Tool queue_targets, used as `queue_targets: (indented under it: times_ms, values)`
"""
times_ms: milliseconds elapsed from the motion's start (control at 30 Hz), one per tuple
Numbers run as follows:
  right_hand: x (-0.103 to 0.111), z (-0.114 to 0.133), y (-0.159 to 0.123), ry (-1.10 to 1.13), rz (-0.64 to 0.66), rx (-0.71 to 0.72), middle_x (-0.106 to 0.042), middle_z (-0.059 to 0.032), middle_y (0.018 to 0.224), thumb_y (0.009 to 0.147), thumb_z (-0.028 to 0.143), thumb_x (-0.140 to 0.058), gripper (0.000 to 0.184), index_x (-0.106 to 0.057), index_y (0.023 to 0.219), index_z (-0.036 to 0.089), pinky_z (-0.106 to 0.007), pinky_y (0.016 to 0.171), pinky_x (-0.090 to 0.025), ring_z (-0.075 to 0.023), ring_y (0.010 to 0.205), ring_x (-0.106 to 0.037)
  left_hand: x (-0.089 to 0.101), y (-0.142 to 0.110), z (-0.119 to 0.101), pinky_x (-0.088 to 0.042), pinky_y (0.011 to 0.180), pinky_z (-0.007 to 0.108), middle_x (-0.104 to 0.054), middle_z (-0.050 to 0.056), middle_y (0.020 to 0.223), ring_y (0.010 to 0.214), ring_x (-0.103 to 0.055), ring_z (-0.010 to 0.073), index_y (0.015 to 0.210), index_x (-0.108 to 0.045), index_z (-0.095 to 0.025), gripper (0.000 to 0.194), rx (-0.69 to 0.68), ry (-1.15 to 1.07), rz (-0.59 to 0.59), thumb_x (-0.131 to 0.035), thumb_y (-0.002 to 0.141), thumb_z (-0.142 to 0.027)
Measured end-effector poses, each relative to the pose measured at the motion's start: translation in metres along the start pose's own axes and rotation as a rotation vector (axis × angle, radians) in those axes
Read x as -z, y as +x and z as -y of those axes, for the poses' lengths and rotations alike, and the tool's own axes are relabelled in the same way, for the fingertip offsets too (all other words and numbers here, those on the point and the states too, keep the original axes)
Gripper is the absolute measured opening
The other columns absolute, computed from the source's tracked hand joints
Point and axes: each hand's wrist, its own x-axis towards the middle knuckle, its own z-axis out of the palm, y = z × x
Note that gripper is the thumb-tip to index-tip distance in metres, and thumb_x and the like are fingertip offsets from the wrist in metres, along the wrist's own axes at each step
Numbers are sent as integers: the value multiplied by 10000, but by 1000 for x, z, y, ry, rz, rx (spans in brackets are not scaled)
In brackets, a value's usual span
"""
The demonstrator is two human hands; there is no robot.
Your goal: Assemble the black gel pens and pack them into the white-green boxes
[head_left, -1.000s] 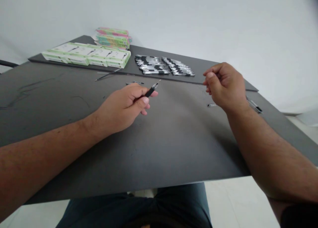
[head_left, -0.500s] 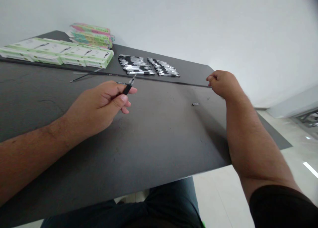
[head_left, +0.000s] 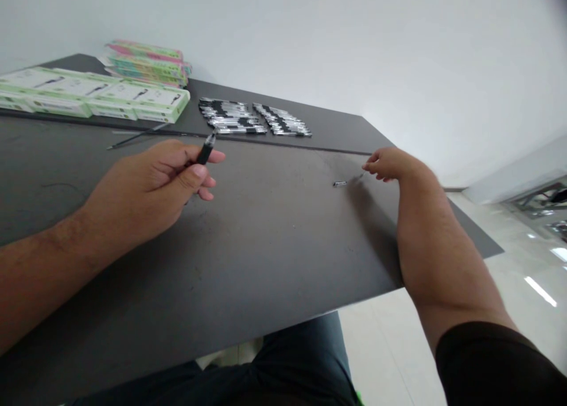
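My left hand (head_left: 177, 176) is closed around an uncapped pen (head_left: 206, 149) with a black grip and clear tip, which points up and away from me. Over the right part of the table, the fingers of my right hand (head_left: 384, 163) are pinched together. Right at those fingertips is a tiny thin item (head_left: 362, 174), too small to name; I cannot tell whether it is held or lies on the table. A small clear-and-black pen cap (head_left: 340, 184) lies just left of my right hand.
Two groups of pens, a left group (head_left: 233, 117) and a right group (head_left: 282, 120), lie at the back. White-green boxes (head_left: 162, 102) line the back left, with colourful packets (head_left: 148, 64) behind. Thin refills (head_left: 137, 137) rest before the boxes on the grey table (head_left: 266, 235).
My right hand has come down to the table, its fingertips now at the tiny item. My left hand still holds the pen. The view has shifted slightly to the right.
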Motion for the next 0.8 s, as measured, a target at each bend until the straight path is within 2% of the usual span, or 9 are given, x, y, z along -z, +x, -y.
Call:
queue_targets:
  times_ms: [133,267,467,600,667,733,800]
  values:
    - [-12,2,13,-14,61,2,-800,-66,743,914,272,-882,113,-835,829,215,-334,707,-656,-235,718,-786,-1,-1,2,-647,898,427,-832,4,954,830,-828,264,1363,-782,-277,561,5,22,3,-473,982,-548]
    - [-16,0,20,-35,69,17,-765,-58,667,902,320,-866,142,-840,812,213,-353,702,-653,-230,642,-752,-1,-1,1,-623,890,398,-837,3,981,835,-822,241,1367,-781,-268,544,-5,29,22,-471,997,-519]
    - [-21,-1,23,7,68,2,-795,-90,746,910,270,-833,132,-828,802,193,-405,801,-659,-250,736,-785,-2,-2,0,-596,879,376,-835,26,1037,828,-813,220,1359,-789,-251,475,-47,-20,59,-524,1032,-471]
    - [-21,0,20,30,85,3,-789,-85,734,899,222,-815,56,-837,863,185,-407,775,-656,-266,734,-788,-2,-1,4,-592,844,367,-821,20,1008,805,-803,202,1356,-792,-243,453,-58,-26,73,-522,1036,-414]
    - [-16,2,15,23,33,11,-791,-87,736,903,238,-815,140,-851,1019,167,-422,743,-654,-284,706,-782,0,0,4,-598,836,368,-813,27,1048,787,-797,185,1375,-783,-221,452,-52,-56,63,-528,1043,-391]
    - [-10,10,5,-22,-117,56,-809,-108,779,916,288,-815,288,-838,1169,154,-457,759,-651,-309,713,-779,5,2,4,-606,827,368,-803,31,1088,779,-789,168,1406,-766,-210,451,-33,-96,23,-536,1061,-387]
    - [-5,29,-10,-60,-299,173,-850,-136,919,933,318,-800,288,-842,1181,178,-478,853,-643,-321,817,-794,12,5,4,-614,816,363,-793,16,1073,779,-775,153,1428,-752,-215,439,0,-125,-36,-538,1084,-383]
